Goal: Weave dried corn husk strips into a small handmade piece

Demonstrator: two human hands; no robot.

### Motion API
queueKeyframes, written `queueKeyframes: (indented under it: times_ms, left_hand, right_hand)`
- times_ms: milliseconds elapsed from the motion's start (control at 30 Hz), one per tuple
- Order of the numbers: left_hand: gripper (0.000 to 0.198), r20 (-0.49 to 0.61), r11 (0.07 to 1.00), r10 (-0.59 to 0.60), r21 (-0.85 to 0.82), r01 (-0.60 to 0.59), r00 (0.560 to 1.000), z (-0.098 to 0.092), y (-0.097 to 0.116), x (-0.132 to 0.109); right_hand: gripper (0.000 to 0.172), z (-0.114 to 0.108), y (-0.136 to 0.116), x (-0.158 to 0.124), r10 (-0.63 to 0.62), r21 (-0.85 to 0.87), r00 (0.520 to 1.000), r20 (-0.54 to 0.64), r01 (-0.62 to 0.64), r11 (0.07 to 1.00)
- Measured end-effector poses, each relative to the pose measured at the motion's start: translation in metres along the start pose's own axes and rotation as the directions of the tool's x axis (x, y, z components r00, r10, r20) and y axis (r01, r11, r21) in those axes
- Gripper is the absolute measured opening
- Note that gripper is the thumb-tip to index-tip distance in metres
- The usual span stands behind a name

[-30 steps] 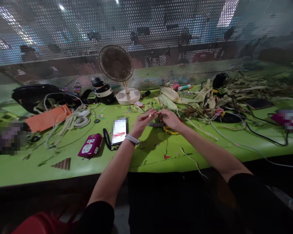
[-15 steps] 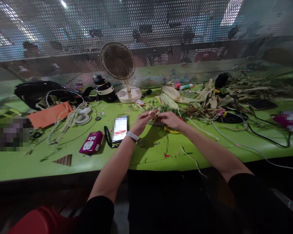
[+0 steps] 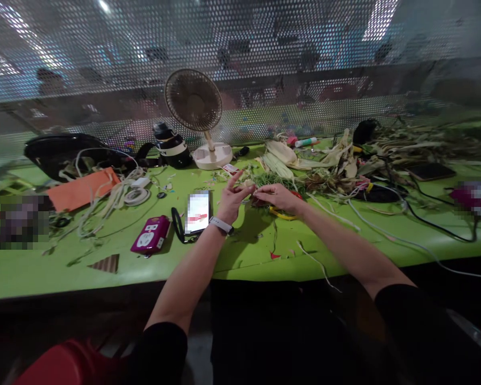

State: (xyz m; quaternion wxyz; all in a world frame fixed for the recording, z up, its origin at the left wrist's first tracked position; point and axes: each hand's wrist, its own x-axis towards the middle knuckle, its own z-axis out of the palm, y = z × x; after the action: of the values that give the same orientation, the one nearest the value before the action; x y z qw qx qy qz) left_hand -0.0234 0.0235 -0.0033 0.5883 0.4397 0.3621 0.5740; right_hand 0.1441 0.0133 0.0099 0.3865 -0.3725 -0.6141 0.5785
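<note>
My left hand [image 3: 231, 202], with a pale band on its wrist, hovers over the green table. Its index finger points up and away from the other fingers, which reach toward my right fingertips. Opposite it, my right hand [image 3: 278, 197] pinches something small that I cannot make out. Just behind the hands lie fine green shreds [image 3: 270, 181] and pale corn husks [image 3: 282, 155]. Beneath the right hand shows a yellow-handled tool [image 3: 282, 214], mostly covered. To the left of my left hand lies a phone [image 3: 198, 211] with a lit screen.
A fan [image 3: 212, 155] and a black bottle [image 3: 172, 147] stand at the back, before a perforated screen [image 3: 264, 69]. A purple pouch [image 3: 150, 235], orange sheet [image 3: 82, 190] and cables lie left. Dried stalks [image 3: 420, 144], a dark phone [image 3: 431, 171] and a white cable [image 3: 409, 240] lie right.
My left index finger has lifted and spread from the others. The pale and reddish piece that showed between my fingertips is now hidden. My right hand has barely moved.
</note>
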Motion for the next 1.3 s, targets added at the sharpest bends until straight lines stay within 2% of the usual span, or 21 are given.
queueKeyframes:
  times_ms: [67, 167, 267, 367, 433, 500, 600, 667, 767, 1000, 1300]
  left_hand:
    - [0.078, 0.001, 0.996, -0.073, -0.042, 0.073, 0.997, 0.000, 0.000, 0.000]
    - [0.053, 0.063, 0.973, -0.207, -0.092, 0.212, 0.976, 0.000, -0.001, 0.001]
    - [0.039, 0.060, 0.972, -0.209, -0.099, 0.214, 0.976, -0.001, -0.003, 0.004]
    - [0.035, 0.022, 0.963, -0.251, -0.094, 0.252, 0.968, -0.004, -0.002, 0.008]
    - [0.028, 0.023, 0.950, -0.294, -0.102, 0.295, 0.956, -0.007, -0.001, 0.011]
    - [0.019, 0.032, 0.931, -0.351, -0.092, 0.352, 0.936, -0.009, 0.001, 0.014]
    - [0.014, -0.021, 0.912, -0.408, -0.061, 0.406, 0.913, -0.010, 0.004, 0.017]
    - [0.013, -0.044, 0.902, -0.433, -0.024, 0.432, 0.901, -0.009, 0.005, 0.017]
    - [0.013, -0.054, 0.893, -0.450, 0.003, 0.451, 0.891, -0.008, 0.008, 0.015]
    - [0.017, -0.049, 0.890, -0.453, -0.086, 0.448, 0.890, -0.008, 0.008, 0.015]
    - [0.010, -0.004, 0.900, -0.431, -0.072, 0.430, 0.902, -0.007, 0.006, 0.014]
  right_hand:
    - [0.024, 0.001, 0.002, 0.001, -0.003, 0.004, 1.000, -0.021, 0.003, 1.000]
    - [0.019, 0.001, 0.004, 0.003, 0.011, 0.015, 0.998, -0.066, -0.010, 1.000]
    - [0.015, -0.001, 0.005, 0.005, 0.015, 0.040, 0.997, -0.072, -0.012, 0.999]
    - [0.016, -0.006, 0.006, 0.006, 0.097, 0.138, 0.995, 0.006, -0.097, 0.986]
    - [0.026, -0.011, 0.007, 0.006, 0.204, 0.270, 0.974, 0.102, -0.224, 0.936]
    - [0.045, -0.016, 0.008, 0.005, 0.270, 0.385, 0.939, 0.213, -0.335, 0.860]
    - [0.069, -0.021, 0.007, 0.003, 0.297, 0.439, 0.910, 0.290, -0.402, 0.804]
    - [0.079, -0.021, 0.005, 0.001, 0.304, 0.452, 0.901, 0.310, -0.421, 0.787]
    - [0.084, -0.020, 0.004, 0.000, 0.318, 0.459, 0.893, 0.318, -0.439, 0.772]
    - [0.089, -0.025, 0.011, 0.005, 0.274, 0.494, 0.885, 0.375, -0.441, 0.749]
    - [0.088, -0.020, 0.009, 0.005, 0.276, 0.548, 0.909, 0.312, -0.409, 0.730]
